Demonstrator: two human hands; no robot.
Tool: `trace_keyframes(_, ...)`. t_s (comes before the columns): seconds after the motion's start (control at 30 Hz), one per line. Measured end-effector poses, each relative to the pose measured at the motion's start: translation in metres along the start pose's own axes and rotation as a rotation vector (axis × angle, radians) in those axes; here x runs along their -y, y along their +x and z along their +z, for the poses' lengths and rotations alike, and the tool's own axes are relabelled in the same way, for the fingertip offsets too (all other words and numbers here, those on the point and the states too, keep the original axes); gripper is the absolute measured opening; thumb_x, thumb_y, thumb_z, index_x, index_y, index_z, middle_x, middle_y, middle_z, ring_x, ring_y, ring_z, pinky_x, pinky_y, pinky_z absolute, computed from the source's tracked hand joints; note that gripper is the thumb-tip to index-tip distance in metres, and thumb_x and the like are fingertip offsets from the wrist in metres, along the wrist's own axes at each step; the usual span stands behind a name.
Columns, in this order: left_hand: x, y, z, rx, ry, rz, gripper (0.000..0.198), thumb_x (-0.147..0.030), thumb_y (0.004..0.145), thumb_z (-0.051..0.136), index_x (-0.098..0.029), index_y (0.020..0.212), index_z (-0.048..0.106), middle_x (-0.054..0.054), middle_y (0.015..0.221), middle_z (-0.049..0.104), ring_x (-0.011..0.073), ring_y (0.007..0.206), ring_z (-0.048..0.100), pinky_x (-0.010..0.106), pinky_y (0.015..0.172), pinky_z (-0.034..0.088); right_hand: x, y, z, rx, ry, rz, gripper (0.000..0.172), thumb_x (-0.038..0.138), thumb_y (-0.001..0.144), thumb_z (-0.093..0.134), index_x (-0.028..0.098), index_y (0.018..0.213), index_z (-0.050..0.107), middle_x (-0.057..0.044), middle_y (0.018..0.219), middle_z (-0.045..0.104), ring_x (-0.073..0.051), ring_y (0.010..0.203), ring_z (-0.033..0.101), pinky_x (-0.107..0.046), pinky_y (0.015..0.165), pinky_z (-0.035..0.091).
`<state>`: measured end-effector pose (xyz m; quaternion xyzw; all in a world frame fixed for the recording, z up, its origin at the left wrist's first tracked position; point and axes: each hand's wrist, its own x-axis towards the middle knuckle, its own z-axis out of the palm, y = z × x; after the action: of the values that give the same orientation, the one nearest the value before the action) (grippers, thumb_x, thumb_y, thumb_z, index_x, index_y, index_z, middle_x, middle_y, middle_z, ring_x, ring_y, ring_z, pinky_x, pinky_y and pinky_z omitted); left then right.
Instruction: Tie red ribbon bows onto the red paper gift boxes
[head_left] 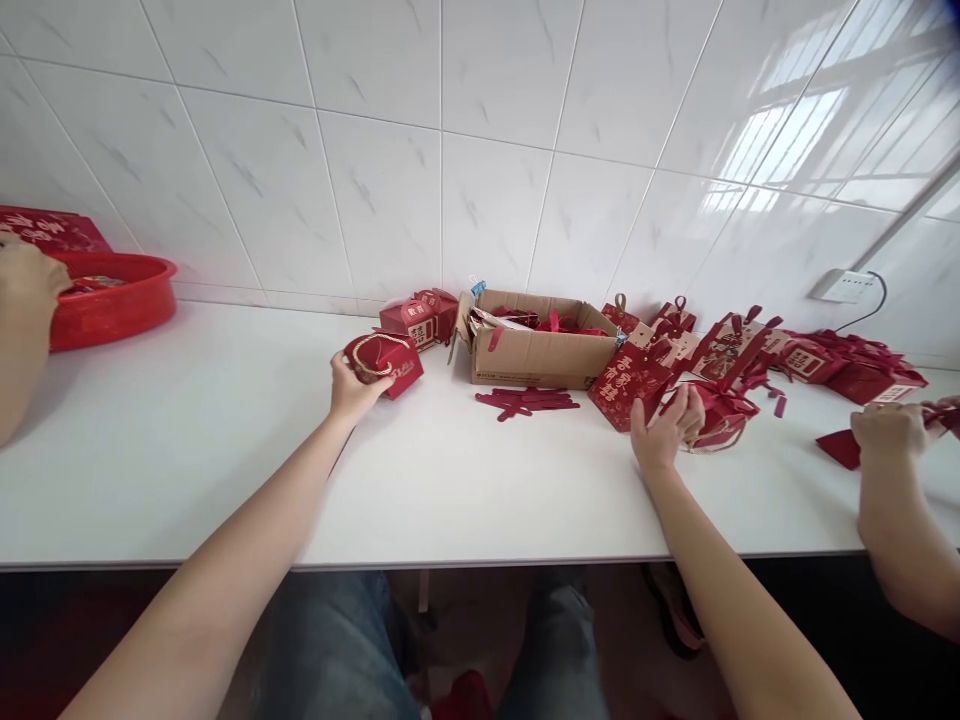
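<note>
My left hand (356,392) is closed round the left side of a small red gift box (405,372) with a twisted rope handle, at the left of the table's middle. At the right, my right hand (666,428) has its thumb apart from its bent fingers, which rest against the left side of another red gift box (724,408) with a ribbon and rope handle. Just behind that hand stands a flat-fronted red box (628,385) with pale lettering. Dark red strips (529,400) lie in a loose pile between my hands.
An open cardboard carton (544,362) holds red pieces near the wall. Beside it sits a red box (417,322); several more boxes (874,378) line the right. A red basin (120,300) stands far left, near another person's hand (30,275). A co-worker's hand (891,430) works at right.
</note>
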<state>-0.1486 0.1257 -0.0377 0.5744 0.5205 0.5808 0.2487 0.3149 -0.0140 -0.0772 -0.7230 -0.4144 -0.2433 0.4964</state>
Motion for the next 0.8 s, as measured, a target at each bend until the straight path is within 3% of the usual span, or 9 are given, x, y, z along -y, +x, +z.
trace_keyframes(0.13, -0.017, -0.022, 0.013, 0.571, -0.159, -0.018, 0.096, -0.018, 0.050, 0.080, -0.029, 0.135, 0.036, 0.011, 0.129, 0.053, 0.0304, 0.112, 0.059, 0.044, 0.091, 0.052, 0.053, -0.009, 0.008, 0.127, 0.112, -0.402, 0.055, 0.042, 0.084, 0.050, 0.017, 0.133, 0.042, -0.019, 0.139, 0.037, -0.034, 0.134, 0.030, -0.056, 0.107, 0.024)
trace_keyframes(0.2, -0.026, -0.037, 0.023, 0.809, -0.250, -0.026, 0.094, -0.015, 0.052, 0.076, -0.032, 0.136, 0.038, 0.009, 0.132, 0.054, 0.0310, 0.114, 0.059, 0.041, 0.088, 0.054, 0.088, -0.014, 0.017, 0.223, 0.216, -0.479, 0.038, 0.037, 0.086, 0.049, 0.023, 0.121, 0.054, -0.014, 0.137, 0.042, -0.032, 0.132, 0.033, -0.054, 0.107, 0.026)
trace_keyframes(0.23, -0.031, -0.045, 0.029, 0.858, -0.284, -0.018, 0.089, -0.016, 0.055, 0.074, -0.032, 0.136, 0.041, 0.008, 0.134, 0.054, 0.0312, 0.117, 0.057, 0.040, 0.089, 0.053, 0.104, -0.015, 0.023, 0.266, 0.286, -0.481, 0.032, 0.035, 0.087, 0.048, 0.024, 0.115, 0.059, -0.013, 0.134, 0.046, -0.031, 0.130, 0.037, -0.052, 0.106, 0.028)
trace_keyframes(0.3, -0.039, -0.058, 0.039, 0.831, -0.293, 0.038, 0.072, -0.018, 0.062, 0.069, -0.029, 0.131, 0.050, 0.007, 0.136, 0.053, 0.0296, 0.123, 0.052, 0.039, 0.096, 0.049, 0.132, -0.019, 0.034, 0.281, 0.453, -0.393, 0.024, 0.035, 0.089, 0.045, 0.024, 0.100, 0.064, -0.011, 0.120, 0.056, -0.028, 0.119, 0.046, -0.049, 0.102, 0.034)
trace_keyframes(0.4, -0.048, -0.067, 0.045, 0.657, -0.274, 0.114, 0.046, -0.018, 0.066, 0.065, -0.023, 0.111, 0.062, 0.009, 0.133, 0.055, 0.0271, 0.121, 0.054, 0.040, 0.099, 0.047, 0.155, -0.030, 0.048, 0.350, 0.775, -0.142, 0.030, 0.040, 0.090, 0.043, 0.021, 0.094, 0.065, -0.011, 0.107, 0.061, -0.024, 0.108, 0.054, -0.043, 0.098, 0.041)
trace_keyframes(0.53, -0.056, -0.061, 0.035, 0.609, -0.277, 0.079, 0.003, -0.019, 0.066, 0.062, -0.018, 0.069, 0.063, 0.009, 0.123, 0.061, 0.0268, 0.109, 0.060, 0.045, 0.095, 0.048, 0.154, -0.043, 0.053, 0.779, 1.165, 0.169, 0.041, 0.048, 0.087, 0.046, 0.024, 0.118, 0.059, -0.007, 0.130, 0.056, -0.025, 0.124, 0.048, -0.041, 0.106, 0.037)
trace_keyframes(0.6, -0.060, -0.055, 0.025, 0.658, -0.317, 0.084, 0.003, -0.020, 0.064, 0.062, -0.018, 0.062, 0.062, 0.010, 0.124, 0.061, 0.0303, 0.113, 0.057, 0.048, 0.096, 0.046, 0.147, -0.042, 0.051, 0.959, 1.292, 0.236, 0.049, 0.045, 0.083, 0.053, 0.029, 0.129, 0.052, -0.002, 0.144, 0.045, -0.024, 0.135, 0.037, -0.042, 0.112, 0.030)
trace_keyframes(0.67, -0.061, -0.048, 0.018, 0.677, -0.407, 0.101, 0.009, -0.025, 0.062, 0.062, -0.018, 0.068, 0.065, 0.012, 0.124, 0.061, 0.0338, 0.120, 0.052, 0.050, 0.096, 0.045, 0.142, -0.036, 0.047, 1.088, 1.381, 0.245, 0.059, 0.038, 0.077, 0.059, 0.033, 0.135, 0.047, 0.002, 0.149, 0.038, -0.023, 0.140, 0.030, -0.043, 0.115, 0.024)
trace_keyframes(0.8, -0.057, -0.043, 0.017, 0.446, -0.463, 0.142, 0.039, -0.044, 0.073, 0.054, -0.021, 0.103, 0.062, 0.011, 0.127, 0.058, 0.0323, 0.129, 0.042, 0.049, 0.098, 0.042, 0.143, -0.030, 0.037, 1.267, 1.430, 0.215, 0.072, 0.030, 0.071, 0.065, 0.038, 0.138, 0.042, 0.004, 0.151, 0.035, -0.023, 0.139, 0.033, -0.043, 0.114, 0.029)
